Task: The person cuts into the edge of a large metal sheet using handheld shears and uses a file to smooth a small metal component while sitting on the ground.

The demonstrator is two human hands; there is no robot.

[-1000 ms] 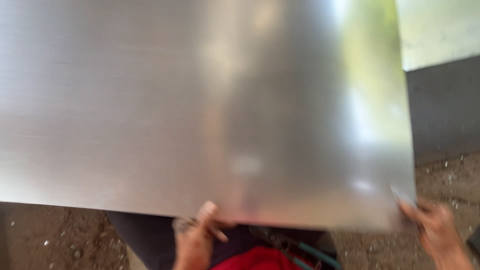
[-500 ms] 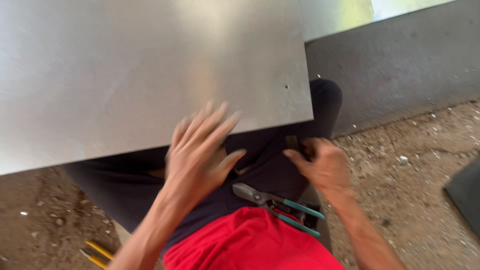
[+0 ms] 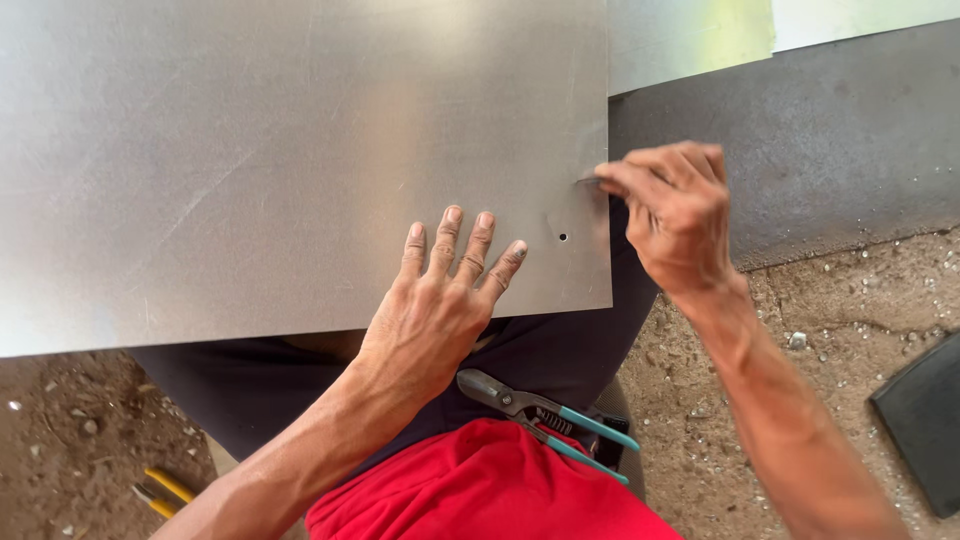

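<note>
We see the left hand point(image 3: 440, 310) lying flat and open on the metal sheet point(image 3: 280, 150), fingers spread and pressing down near the sheet's lower right corner, grasping nothing. The right hand point(image 3: 678, 215) is closed in a pinch at the sheet's right edge, thumb and fingers nipped around a small dark thing point(image 3: 590, 182) whose tip touches the edge; we cannot tell what kind of tool it is, as the fingers cover most of it.

The metal sheet is the largest thing before us: a dull grey, brushed panel filling the upper left of the view, resting across the person's dark trousers point(image 3: 540, 340) with its lower edge over the lap. A small round hole point(image 3: 563, 237) sits in it, just right of the left hand's fingertips and near the right edge.

Beyond the sheet's right edge we see a dark grey slab point(image 3: 820, 140), and below it gritty brown ground point(image 3: 840, 300) strewn with small stones. A dark flat piece point(image 3: 925, 420) lies on that ground at the right border.

Lower down a red garment point(image 3: 480, 490) covers the person's middle. On the lap, between the two forearms, lie tin snips point(image 3: 545, 415) with teal handles, jaws pointing left. At the lower left, on the ground, yellow handles point(image 3: 160, 492) of another tool peek out.
</note>
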